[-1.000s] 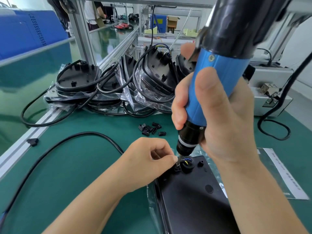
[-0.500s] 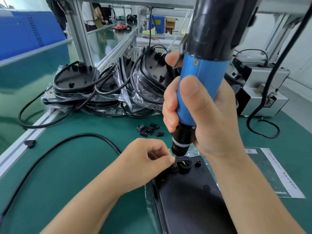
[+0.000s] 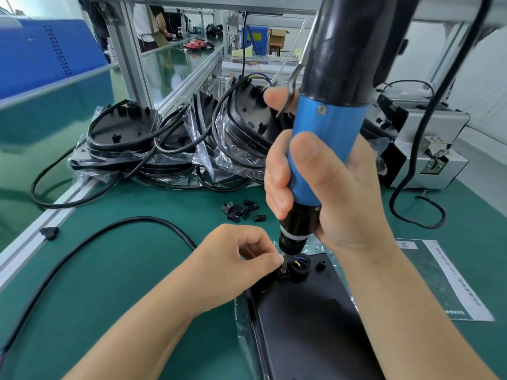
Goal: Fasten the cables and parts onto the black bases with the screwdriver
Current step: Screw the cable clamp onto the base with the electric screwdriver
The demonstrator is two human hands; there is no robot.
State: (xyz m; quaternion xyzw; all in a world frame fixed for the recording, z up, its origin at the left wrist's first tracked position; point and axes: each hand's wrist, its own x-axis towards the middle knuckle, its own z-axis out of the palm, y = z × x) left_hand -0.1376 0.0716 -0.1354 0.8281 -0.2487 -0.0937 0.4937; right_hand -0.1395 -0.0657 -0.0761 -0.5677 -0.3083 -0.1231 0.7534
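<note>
Gripping blue-and-black screwdriver (image 3: 326, 149): right hand (image 3: 337, 193), fingers wrapped round barrel, frame centre. Bit upright, tip on small clamp part (image 3: 284, 274) at top end of black base (image 3: 310, 325), lower centre. Left hand (image 3: 233, 259): fingers curled, thumb and forefinger pinching at bit tip. Black cable (image 3: 109, 237): curving across green bench, lower left. Loose black clips (image 3: 242, 211): centre. Finished bases in plastic bags (image 3: 170, 144): upper left of centre.

The screwdriver (image 3: 326, 149) runs out past the top edge, its bit tip tucked behind the left hand (image 3: 241, 259) so I can't make out the screw, the black base (image 3: 307, 333) is cut off at the bottom, and the paper sheet (image 3: 450, 286) has print too small to read.
</note>
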